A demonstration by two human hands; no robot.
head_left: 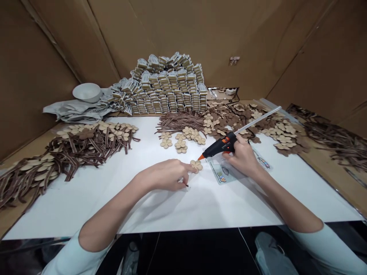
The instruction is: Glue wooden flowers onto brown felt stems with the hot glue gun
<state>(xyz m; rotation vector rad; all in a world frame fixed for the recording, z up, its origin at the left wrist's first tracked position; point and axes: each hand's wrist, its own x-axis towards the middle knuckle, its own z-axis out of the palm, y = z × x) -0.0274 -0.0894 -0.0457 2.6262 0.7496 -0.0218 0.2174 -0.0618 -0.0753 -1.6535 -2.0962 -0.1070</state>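
My right hand point(243, 156) grips a black and orange glue gun point(219, 147), with a long clear glue stick point(258, 119) poking out of its back. The gun's orange nozzle points down-left, at the upper edge of a beige felt flower point(196, 165) lying on the white board. On that flower's left side rests the outstretched index finger of my left hand point(169, 173). Its other fingers are curled, and a tiny dark bit shows at the thumb tip; what it belongs to is hidden. A clear "DIY" bag point(220, 173) lies under the glue gun.
Beige flowers point(190, 134) and brown striped ribbons point(180, 123) lie beyond my hands. Ribbons with flowers point(86, 147) spread at left; brown and beige flowers point(243, 116) at right. Behind stand stacked flat pieces point(172, 88) and a white bowl point(86, 92). Cardboard walls enclose the white board point(172, 214).
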